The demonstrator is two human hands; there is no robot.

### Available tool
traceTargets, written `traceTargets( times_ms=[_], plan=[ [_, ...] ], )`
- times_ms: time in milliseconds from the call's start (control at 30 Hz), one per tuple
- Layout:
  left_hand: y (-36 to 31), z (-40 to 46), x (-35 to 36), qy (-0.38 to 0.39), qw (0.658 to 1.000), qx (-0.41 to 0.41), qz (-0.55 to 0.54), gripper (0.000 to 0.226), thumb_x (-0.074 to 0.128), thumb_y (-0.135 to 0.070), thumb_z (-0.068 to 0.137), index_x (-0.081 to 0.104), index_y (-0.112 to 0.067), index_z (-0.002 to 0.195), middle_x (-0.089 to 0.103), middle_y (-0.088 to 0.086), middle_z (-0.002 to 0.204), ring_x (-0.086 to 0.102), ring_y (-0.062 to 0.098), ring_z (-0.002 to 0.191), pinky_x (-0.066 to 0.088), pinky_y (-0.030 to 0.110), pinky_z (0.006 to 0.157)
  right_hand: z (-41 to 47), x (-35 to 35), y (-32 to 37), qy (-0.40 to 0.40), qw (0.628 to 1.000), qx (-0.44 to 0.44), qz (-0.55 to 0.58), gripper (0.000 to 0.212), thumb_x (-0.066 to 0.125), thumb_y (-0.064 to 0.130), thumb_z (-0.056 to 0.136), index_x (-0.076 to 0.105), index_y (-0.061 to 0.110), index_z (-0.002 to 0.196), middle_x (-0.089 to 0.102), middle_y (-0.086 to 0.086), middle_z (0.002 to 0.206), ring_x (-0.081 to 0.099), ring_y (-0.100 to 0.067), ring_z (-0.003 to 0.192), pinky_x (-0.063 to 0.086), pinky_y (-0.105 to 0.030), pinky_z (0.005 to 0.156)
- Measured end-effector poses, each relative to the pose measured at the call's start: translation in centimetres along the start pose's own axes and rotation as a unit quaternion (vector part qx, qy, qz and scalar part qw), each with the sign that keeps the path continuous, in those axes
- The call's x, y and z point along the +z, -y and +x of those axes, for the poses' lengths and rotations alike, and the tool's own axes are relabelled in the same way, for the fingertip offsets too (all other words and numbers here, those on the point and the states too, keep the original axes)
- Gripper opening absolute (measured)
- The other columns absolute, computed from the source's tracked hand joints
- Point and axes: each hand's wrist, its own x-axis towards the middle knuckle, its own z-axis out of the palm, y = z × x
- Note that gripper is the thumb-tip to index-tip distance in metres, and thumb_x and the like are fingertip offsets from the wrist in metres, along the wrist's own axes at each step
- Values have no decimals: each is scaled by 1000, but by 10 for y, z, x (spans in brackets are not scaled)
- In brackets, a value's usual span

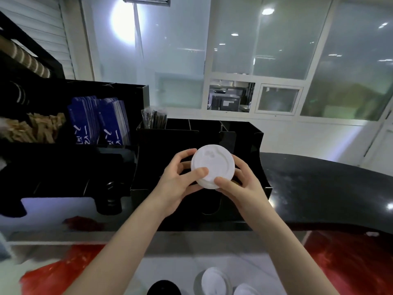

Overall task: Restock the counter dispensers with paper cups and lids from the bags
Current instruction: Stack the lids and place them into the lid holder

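Head view: 2 hands up front, both on 1 small stack of white lids (212,167), held over the black lid dispenser (251,145) on the dark counter (319,177). Left hand (178,182) curls round the stack's left edge, thumb lying on the top lid; right hand (240,184) curls round the right edge, thumb on the front rim. Exact no. of lids in the stack can't be told, a few rims show at the bottom edge. Behind the dispenser's front slots, 1 compartment holds wrapped straws (154,119). To the left, a black organizer (127,90) w/ 2 packs of blue sleeves (97,122) and 1 pile of brown packets (32,128). Far left, 1 row of brown paper cups (25,58) lying sideways. Bottom edge: 2 more white lid stacks (214,282), 1 black lid (163,288) beside them.
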Motion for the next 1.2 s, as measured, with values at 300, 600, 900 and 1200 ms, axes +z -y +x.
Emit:
traceTargets(
  times_ms=[300, 600, 900, 1200],
  plan=[
    [-6, 9, -1, -45, 999, -22, -6, 59, 74, -39, 70, 57, -24, 125, 70, 1, 112, 68, 23, 105, 59, 43, 82, 17, 5, -2, 65, 992, 48, 93, 63, 73, 25, 82, 45, 38, 137, 59, -6, 131, 62, -23, 114, 52, -42, 95],
    [-12, 15, 11, -82, 995, -54, -18, 49, 66, -48, 86, 62, -14, 121, 67, 8, 118, 68, 23, 106, 59, 36, 79, 17, 1, -22, -58, 788, -360, -496, 80, 83, 21, 71, 45, 17, 140, 43, 1, 140, 36, -19, 136, 38, -38, 109],
    [-1, 13, -8, -47, 957, 75, 277, 43, 66, -30, 90, 58, -24, 131, 59, -2, 123, 61, 7, 107, 52, 28, 94, 18, -15, -11, -85, 890, -218, -391, 79, 83, 40, 66, 45, 32, 135, 51, 17, 123, 50, -3, 115, 48, -28, 97],
    [7, 23, -23, 64, 879, 189, 433, 76, 75, -29, 82, 33, -52, 143, 44, -20, 126, 47, 0, 120, 46, 31, 104, 17, -17, -16, -52, 885, -206, -415, 75, 82, 38, 68, 47, 34, 134, 49, 21, 122, 48, 3, 114, 46, -23, 96]
  ],
)
